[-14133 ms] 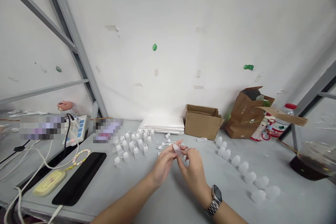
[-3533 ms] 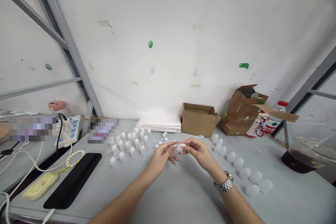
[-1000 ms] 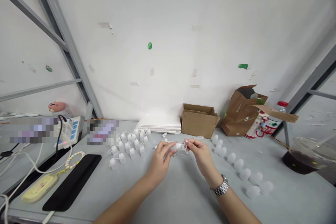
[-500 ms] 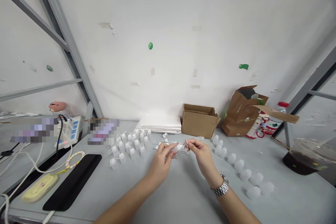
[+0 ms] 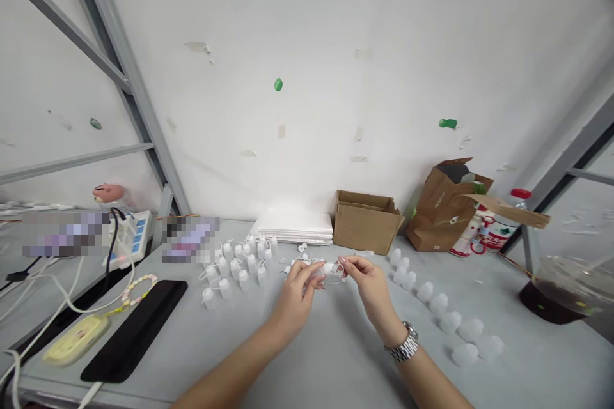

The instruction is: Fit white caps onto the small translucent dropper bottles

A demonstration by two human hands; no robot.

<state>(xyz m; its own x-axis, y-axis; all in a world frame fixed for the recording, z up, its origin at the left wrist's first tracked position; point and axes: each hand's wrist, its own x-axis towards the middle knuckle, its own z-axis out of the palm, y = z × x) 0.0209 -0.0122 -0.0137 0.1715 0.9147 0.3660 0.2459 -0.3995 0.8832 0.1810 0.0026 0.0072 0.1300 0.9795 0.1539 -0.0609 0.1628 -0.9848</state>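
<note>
Over the middle of the grey table (image 5: 316,358), my left hand (image 5: 300,287) pinches a small white bottle (image 5: 328,268) with a cap and cord. My right hand (image 5: 367,281), a metal watch on its wrist, has its fingers closed on the white cord (image 5: 341,267) beside the cap. Several small white bottles with looped cords (image 5: 244,280) stand upright in rows left of my hands. On the right, several translucent white pieces without cords (image 5: 438,303) form a slanting line. Small white caps and cords (image 5: 302,248) lie behind my hands, partly hidden by them.
At the back are a white stack of sheets (image 5: 292,227), an open cardboard box (image 5: 367,223) and a brown paper bag (image 5: 439,211). A cup of dark drink (image 5: 551,297) is at the right. A black pad (image 5: 134,332), yellow case (image 5: 77,340), cables and a power strip (image 5: 134,239) occupy the left.
The whole view has shifted very slightly, with the scene a little further right. Both hands keep nearly the same pose around the small bottle and its cord.
</note>
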